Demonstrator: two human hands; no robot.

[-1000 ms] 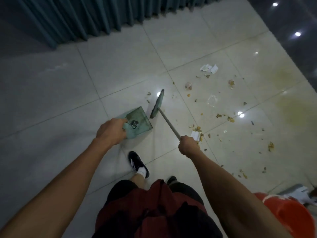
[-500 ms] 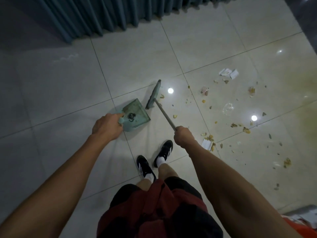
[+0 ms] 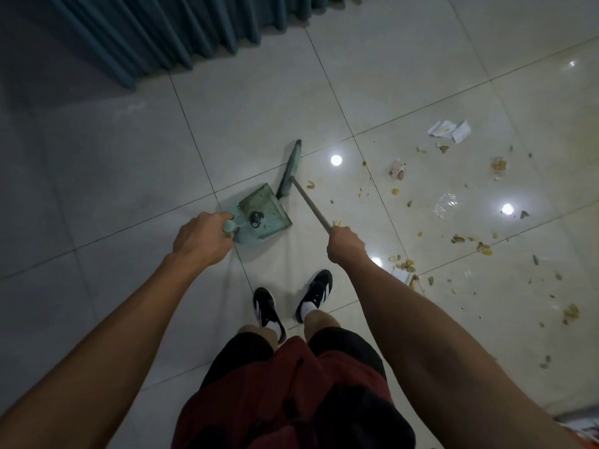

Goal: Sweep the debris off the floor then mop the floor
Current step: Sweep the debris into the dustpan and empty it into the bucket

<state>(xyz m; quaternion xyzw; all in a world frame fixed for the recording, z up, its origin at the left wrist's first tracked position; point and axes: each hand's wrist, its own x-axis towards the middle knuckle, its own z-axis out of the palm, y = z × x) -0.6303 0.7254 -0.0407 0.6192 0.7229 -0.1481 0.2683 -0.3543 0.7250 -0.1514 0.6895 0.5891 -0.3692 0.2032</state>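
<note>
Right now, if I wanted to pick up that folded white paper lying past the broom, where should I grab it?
Probably pinch the white paper at a raised folded edge, coming from above. It lies nearly flat on the tile floor, so there is little to get under. Both hands are busy: the left hand holds the dustpan, the right hand the broom.

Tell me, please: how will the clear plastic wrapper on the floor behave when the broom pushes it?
The wrapper looks thin and crumpled, so it is probably very light and floppy. On the glossy tile it may slide or flutter ahead of the broom rather than roll. It might also ride over the bristles, needing a second pass toward the dustpan.
</note>
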